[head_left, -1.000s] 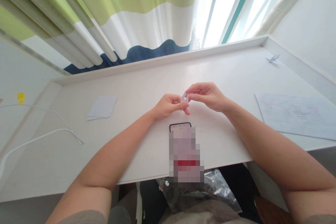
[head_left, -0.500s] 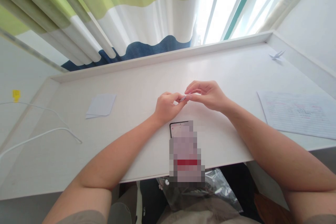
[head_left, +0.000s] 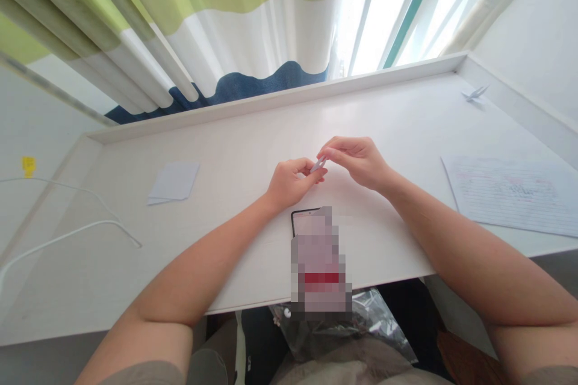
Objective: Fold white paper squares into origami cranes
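Note:
A small piece of folded white paper (head_left: 318, 164) is held between my two hands, above the middle of the desk. My left hand (head_left: 291, 183) pinches its lower end between thumb and fingers. From the other side, my right hand (head_left: 354, 156) grips the upper tip with thumb and forefinger. Fingers cover much of the folded paper, so its full shape does not show. Just below my hands lies a phone (head_left: 303, 221), its screen mostly blurred out.
Square sheets of white paper (head_left: 174, 182) lie at left on the white desk (head_left: 235, 246), near a white cable (head_left: 85, 230). A lined written sheet (head_left: 510, 192) is at right. A folded paper figure (head_left: 475, 94) stands in the far right corner. Curtains (head_left: 266, 24) hang behind.
My right hand's thumb has risen and closed with the fingers on the paper's upper tip. More of the folded paper now shows, tilted upward. My left hand has barely moved.

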Available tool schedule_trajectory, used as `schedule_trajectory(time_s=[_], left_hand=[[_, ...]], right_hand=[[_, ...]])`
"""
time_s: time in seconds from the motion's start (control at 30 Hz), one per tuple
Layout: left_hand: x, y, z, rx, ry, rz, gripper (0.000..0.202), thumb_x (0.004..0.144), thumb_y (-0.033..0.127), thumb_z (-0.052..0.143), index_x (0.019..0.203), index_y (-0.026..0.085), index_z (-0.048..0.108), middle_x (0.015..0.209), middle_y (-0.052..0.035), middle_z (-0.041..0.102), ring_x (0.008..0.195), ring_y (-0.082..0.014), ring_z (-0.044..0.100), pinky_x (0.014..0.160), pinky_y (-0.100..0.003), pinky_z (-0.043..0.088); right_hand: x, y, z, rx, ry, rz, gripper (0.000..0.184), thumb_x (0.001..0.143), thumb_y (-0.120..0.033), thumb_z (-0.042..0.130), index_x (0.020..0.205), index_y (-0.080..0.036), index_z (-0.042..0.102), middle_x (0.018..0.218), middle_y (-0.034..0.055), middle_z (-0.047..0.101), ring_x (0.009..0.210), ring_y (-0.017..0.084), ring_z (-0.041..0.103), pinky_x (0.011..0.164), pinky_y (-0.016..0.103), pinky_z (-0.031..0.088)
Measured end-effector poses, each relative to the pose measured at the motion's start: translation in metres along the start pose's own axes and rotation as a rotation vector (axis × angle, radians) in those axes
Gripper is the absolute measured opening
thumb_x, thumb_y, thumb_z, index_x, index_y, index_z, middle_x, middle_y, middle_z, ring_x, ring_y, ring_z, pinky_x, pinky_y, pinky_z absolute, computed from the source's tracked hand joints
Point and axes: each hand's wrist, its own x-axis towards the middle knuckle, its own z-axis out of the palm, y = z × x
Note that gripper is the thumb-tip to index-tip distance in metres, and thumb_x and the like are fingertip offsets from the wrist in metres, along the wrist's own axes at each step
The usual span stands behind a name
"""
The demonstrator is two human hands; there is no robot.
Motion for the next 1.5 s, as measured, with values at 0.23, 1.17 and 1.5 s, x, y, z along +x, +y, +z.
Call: schedule_trajectory(time_s=[0.23, 1.17, 1.5], left_hand=[[0.009, -0.001, -0.007, -0.4, -0.126, -0.133, 0.045, 0.087, 0.062, 0.085, 0.09, 0.017, 0.078, 0.084, -0.0087, 0.085, 0.074, -0.0199, 0.079, 0.081, -0.036, 0.061], [0.011, 0.002, -0.016, -0.363, -0.261, -0.064, 0.054, 0.097, 0.07, 0.07, 0.094, 0.017, 0.08, 0.091, -0.0127, 0.086, 0.09, -0.0264, 0.083, 0.098, -0.046, 0.063], [0.007, -0.004, -0.005, -0.308, -0.085, -0.103, 0.046, 0.097, 0.064, 0.074, 0.097, 0.018, 0.077, 0.092, -0.0107, 0.086, 0.079, -0.0223, 0.082, 0.086, -0.041, 0.063]], right_hand=[[0.001, 0.001, 0.003, 0.11, 0.076, -0.013, 0.021, 0.09, -0.043, 0.086, 0.103, -0.026, 0.085, 0.093, 0.0029, 0.082, 0.085, 0.02, 0.077, 0.087, 0.044, 0.065], [0.0, -0.005, 0.003, 0.202, -0.027, 0.084, 0.026, 0.083, -0.042, 0.093, 0.089, -0.022, 0.08, 0.085, 0.004, 0.08, 0.08, 0.021, 0.075, 0.082, 0.046, 0.065], [0.001, 0.002, 0.001, -0.048, 0.136, -0.01, 0.016, 0.088, -0.038, 0.086, 0.097, -0.025, 0.082, 0.096, 0.0041, 0.08, 0.094, 0.022, 0.075, 0.096, 0.046, 0.061]])
